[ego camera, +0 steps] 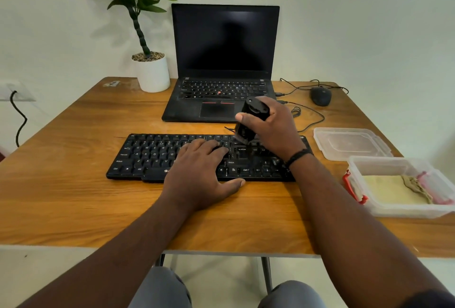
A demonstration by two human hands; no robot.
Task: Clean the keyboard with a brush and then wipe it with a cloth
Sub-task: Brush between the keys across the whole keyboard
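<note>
Two hands: left [197, 175] flat on keyboard [147, 157], right [273, 125] gripping brush [248, 120].

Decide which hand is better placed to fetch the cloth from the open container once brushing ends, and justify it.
The right hand, probably. The cloth lies in the open container on the person's right, but that hand grips the brush, which it must put down first. The left hand lies flat on the keyboard, steadying it.
</note>
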